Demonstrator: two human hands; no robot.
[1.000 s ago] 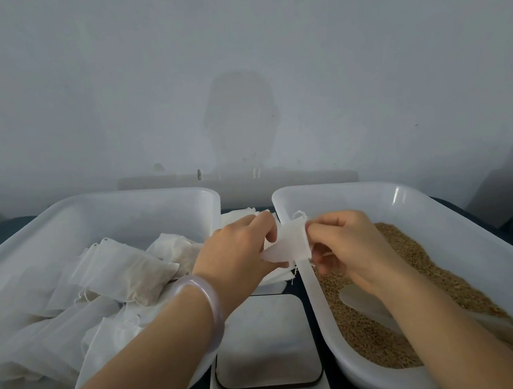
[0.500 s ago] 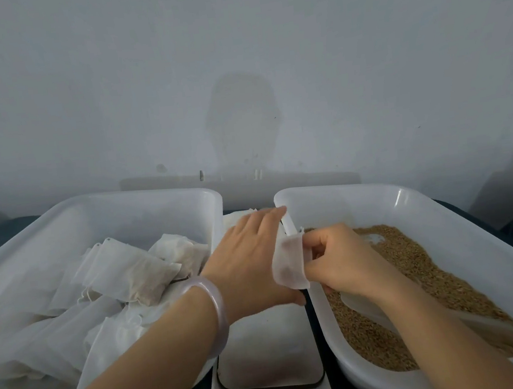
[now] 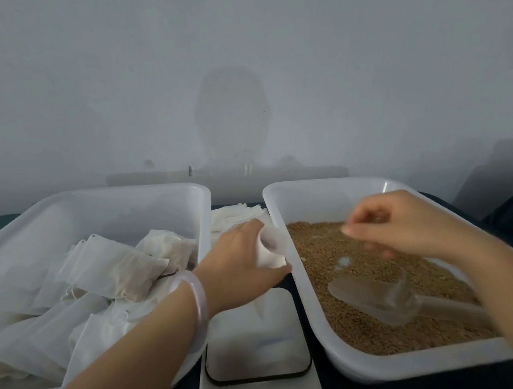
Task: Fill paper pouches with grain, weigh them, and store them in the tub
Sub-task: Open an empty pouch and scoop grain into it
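I log, left to right: tub, filled pouches piled inside; left hand gripping one pouch, mouth open, beside the grain tray; scale beneath; scoop lying on grain; right hand blurred above the grain, grasp unreadable

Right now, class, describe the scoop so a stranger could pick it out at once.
Start at the white tub on the right, filled with brown grain. Lying on the grain near its front is the scoop: translucent plastic, the only tool there.
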